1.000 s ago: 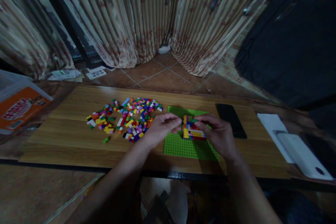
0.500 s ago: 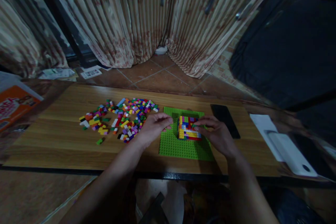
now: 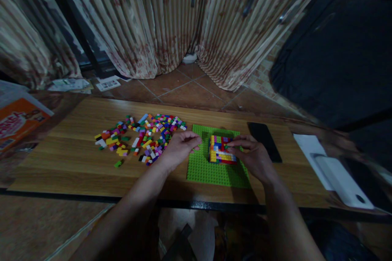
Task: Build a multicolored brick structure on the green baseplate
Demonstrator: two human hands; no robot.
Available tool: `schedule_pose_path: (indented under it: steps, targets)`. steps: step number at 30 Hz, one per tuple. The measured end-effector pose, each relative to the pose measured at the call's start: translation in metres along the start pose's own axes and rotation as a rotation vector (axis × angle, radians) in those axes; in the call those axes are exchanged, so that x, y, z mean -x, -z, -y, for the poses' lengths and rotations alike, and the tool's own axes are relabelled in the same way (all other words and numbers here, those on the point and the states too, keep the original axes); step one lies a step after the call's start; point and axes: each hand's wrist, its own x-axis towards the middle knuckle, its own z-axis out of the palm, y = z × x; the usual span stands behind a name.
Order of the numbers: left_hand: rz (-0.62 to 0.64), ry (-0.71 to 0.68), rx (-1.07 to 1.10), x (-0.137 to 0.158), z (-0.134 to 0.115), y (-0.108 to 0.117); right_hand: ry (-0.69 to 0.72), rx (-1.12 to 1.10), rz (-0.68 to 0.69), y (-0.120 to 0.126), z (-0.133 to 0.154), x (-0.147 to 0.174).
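Observation:
A block of multicoloured toy building bricks stands on a green studded baseplate. My right hand reaches over its right side, thumb and forefinger closed at a small green toy brick on top of the block. To the left of the block, my left hand hovers over the baseplate's left edge. Its fingers are pinched together, and what they hold, if anything, is too small to make out. Loose toy bricks in many colours lie spread to the left of this hand.
A black phone-like slab lies right of the baseplate on the wooden table. Farther right are a white device and a white sheet. An orange and white box stands at the left, and striped curtains hang behind.
The whole view has shifted slightly, so the table and bricks sit a little farther right in the picture. Both hands keep nearly the same pose; no brick has visibly changed place.

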Motion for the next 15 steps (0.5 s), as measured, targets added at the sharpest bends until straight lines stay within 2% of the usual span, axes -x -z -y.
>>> schedule_pose_path:
  steps: [7, 15]
  targets:
    - [-0.003, -0.008, -0.014, -0.0002, 0.0009, -0.0001, -0.085, -0.013, -0.044, -0.0021, -0.0008, -0.0009]
    - [-0.008, 0.012, -0.024, -0.0011, 0.0009, -0.0015, -0.120, -0.050, -0.073, -0.0057, -0.0012, -0.0002]
